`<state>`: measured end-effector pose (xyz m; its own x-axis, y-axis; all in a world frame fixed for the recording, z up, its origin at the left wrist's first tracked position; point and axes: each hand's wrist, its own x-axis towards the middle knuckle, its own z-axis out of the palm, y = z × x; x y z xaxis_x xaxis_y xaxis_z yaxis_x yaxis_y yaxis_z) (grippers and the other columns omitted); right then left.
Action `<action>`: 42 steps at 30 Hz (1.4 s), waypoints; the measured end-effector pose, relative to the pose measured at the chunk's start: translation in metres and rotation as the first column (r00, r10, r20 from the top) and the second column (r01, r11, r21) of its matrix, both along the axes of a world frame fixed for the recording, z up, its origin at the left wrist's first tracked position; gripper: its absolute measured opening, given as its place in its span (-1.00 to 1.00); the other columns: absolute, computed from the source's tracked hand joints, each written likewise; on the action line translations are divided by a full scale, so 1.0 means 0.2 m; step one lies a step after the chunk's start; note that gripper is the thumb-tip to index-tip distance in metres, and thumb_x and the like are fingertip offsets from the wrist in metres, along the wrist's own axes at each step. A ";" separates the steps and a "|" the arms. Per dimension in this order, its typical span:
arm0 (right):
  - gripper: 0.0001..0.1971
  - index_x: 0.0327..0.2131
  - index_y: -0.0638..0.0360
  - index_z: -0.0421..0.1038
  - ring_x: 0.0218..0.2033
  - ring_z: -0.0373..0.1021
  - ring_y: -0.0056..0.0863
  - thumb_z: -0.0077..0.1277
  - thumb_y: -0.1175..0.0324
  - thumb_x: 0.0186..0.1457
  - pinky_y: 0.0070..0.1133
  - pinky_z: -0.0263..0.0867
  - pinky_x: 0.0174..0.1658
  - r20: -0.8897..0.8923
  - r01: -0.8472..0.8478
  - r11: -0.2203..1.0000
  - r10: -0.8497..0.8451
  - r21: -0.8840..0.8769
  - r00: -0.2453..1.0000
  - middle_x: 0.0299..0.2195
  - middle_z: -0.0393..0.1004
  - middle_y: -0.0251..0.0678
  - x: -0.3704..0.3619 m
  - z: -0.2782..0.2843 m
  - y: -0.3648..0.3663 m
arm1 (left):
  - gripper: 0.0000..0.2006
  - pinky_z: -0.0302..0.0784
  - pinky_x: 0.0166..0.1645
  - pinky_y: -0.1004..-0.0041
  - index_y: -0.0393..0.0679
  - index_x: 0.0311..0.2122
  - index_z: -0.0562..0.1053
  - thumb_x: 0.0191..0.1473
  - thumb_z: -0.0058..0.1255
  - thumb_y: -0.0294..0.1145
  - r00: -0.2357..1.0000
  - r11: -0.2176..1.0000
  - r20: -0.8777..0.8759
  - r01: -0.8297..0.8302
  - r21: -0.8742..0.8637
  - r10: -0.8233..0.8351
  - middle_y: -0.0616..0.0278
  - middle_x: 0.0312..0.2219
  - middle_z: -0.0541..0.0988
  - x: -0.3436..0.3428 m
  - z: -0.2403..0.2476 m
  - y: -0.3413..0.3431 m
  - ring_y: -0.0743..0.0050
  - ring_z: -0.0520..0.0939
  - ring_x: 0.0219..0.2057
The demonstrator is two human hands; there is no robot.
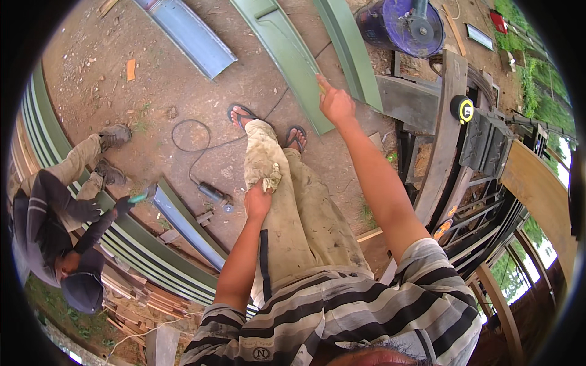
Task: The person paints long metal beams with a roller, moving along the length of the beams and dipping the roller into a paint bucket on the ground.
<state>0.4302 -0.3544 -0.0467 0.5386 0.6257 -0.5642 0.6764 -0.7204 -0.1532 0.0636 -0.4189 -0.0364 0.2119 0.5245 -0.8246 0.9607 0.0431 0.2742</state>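
Note:
My left hand [259, 200] is closed on a crumpled pale rag [273, 177] in front of my knee. My right hand [337, 105] reaches out over the near end of a long green metal channel [292, 67]. Its fingers are closed around something small and yellowish, mostly hidden by the hand; I cannot make out what it is. A second green channel [351, 52] lies just to the right. On the ground to the left of my leg is an angle grinder [212, 193], its black cord [209, 148] looping toward my feet.
At the left a co-worker [58, 232] crouches, holding a turquoise tool [139, 197] beside stacked green channels [146, 259]. A bluish metal channel [189, 36] lies far left. A purple bucket [373, 27] stands far right. A tape measure [463, 110] rests by a wooden plank [444, 140].

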 end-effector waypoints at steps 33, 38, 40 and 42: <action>-0.27 0.44 -0.41 0.08 -0.25 0.55 0.12 0.03 0.37 0.26 -0.09 0.46 -0.20 -0.010 -0.001 0.937 -0.002 -0.350 1.000 -0.21 0.59 0.12 -0.34 0.49 -0.88 | -0.65 0.54 0.07 0.03 -0.07 0.01 0.57 0.15 0.12 -0.18 0.992 0.975 0.112 -0.031 -0.219 0.057 -0.12 -0.16 0.67 0.02 0.06 0.63 -0.14 0.66 -0.05; -0.31 0.43 -0.40 0.10 -0.25 0.55 0.14 0.00 0.37 0.29 -0.07 0.44 -0.20 0.003 -0.004 0.984 0.004 -0.180 1.000 -0.19 0.60 0.12 -0.31 0.32 -0.45 | -0.68 0.53 0.07 0.02 -0.09 -0.04 0.57 0.15 0.11 -0.18 0.992 0.967 0.124 0.014 -0.253 0.018 -0.11 -0.17 0.67 0.02 0.01 0.69 -0.13 0.66 -0.05; -0.33 0.43 -0.39 0.12 -0.25 0.55 0.14 0.00 0.36 0.29 -0.06 0.43 -0.21 0.011 0.008 1.000 -0.008 -0.026 1.000 -0.16 0.61 0.12 -0.29 0.21 -0.24 | -0.68 0.53 0.07 0.03 -0.09 -0.04 0.57 0.14 0.11 -0.19 0.991 0.972 0.126 -0.006 -0.236 0.036 -0.10 -0.18 0.68 0.01 -0.02 0.69 -0.14 0.66 -0.07; -0.33 0.42 -0.40 0.14 -0.24 0.55 0.17 0.02 0.35 0.28 -0.07 0.43 -0.18 -0.060 0.075 0.995 -0.071 0.071 0.996 -0.17 0.61 0.12 -0.25 0.13 -0.04 | -0.67 0.53 0.07 0.03 -0.08 -0.03 0.57 0.14 0.12 -0.19 0.990 0.974 0.141 0.008 -0.228 0.025 -0.10 -0.18 0.68 0.04 -0.02 0.71 -0.14 0.66 -0.07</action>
